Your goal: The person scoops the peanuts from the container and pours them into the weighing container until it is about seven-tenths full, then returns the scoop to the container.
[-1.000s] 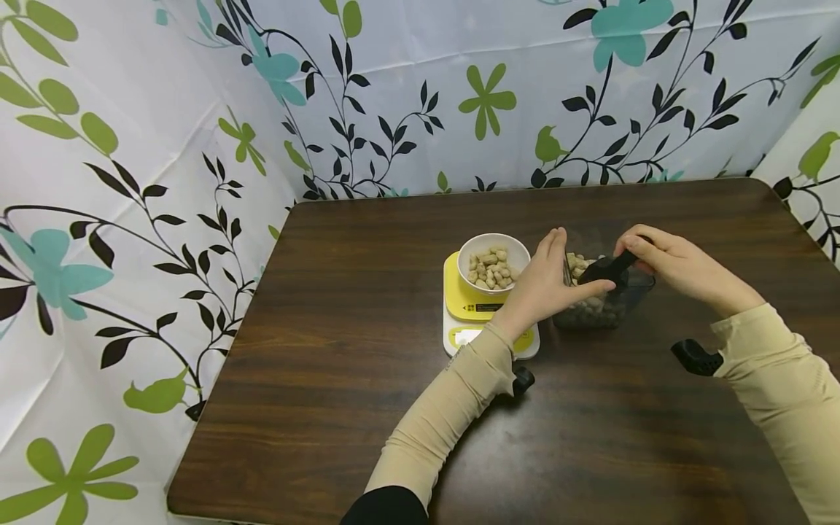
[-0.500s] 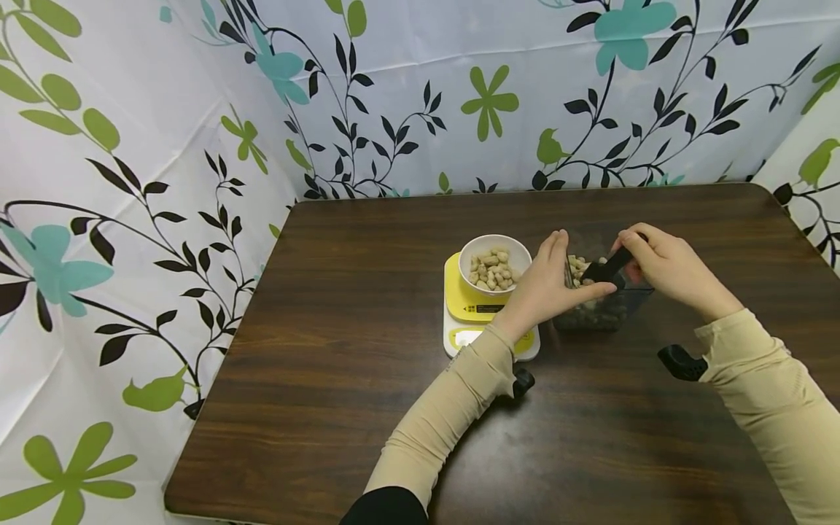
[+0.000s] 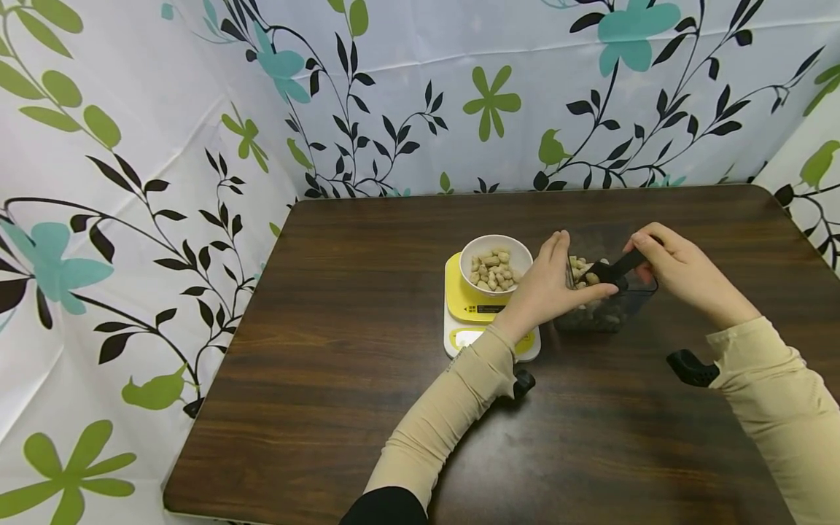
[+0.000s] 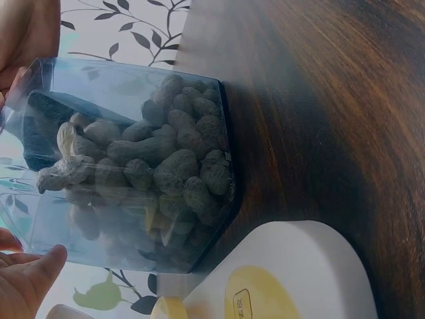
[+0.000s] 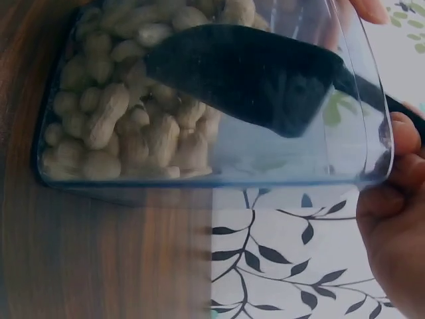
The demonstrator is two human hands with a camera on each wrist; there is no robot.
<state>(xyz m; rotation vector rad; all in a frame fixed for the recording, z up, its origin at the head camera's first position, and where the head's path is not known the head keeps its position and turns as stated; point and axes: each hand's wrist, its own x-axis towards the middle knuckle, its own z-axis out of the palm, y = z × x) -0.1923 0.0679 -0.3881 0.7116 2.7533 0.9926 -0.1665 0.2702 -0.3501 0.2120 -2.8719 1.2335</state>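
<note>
A clear container (image 4: 113, 262) of peanuts (image 5: 99, 119) stands on the table. My left hand (image 3: 543, 288) rests against its left side, thumb stretched along the near side and fingers straight. My right hand (image 3: 682, 270) grips the handle of a black scoop (image 5: 246, 73), whose blade is inside the container among the peanuts. Left of the container, a white bowl (image 3: 464, 266) holding peanuts stands on a yellow and white scale (image 3: 459, 306), partly covered by my left hand and forearm.
The brown table (image 3: 341, 328) runs out on all sides of these things. Behind and left of it hangs a white curtain (image 3: 407, 65) with leaf and flower prints. Black wrist devices (image 3: 692, 368) sit under both sleeves.
My right hand has shifted slightly left and then back right with the scoop, whose blade stays in the container. My left hand, the bowl and the scale have kept their places.
</note>
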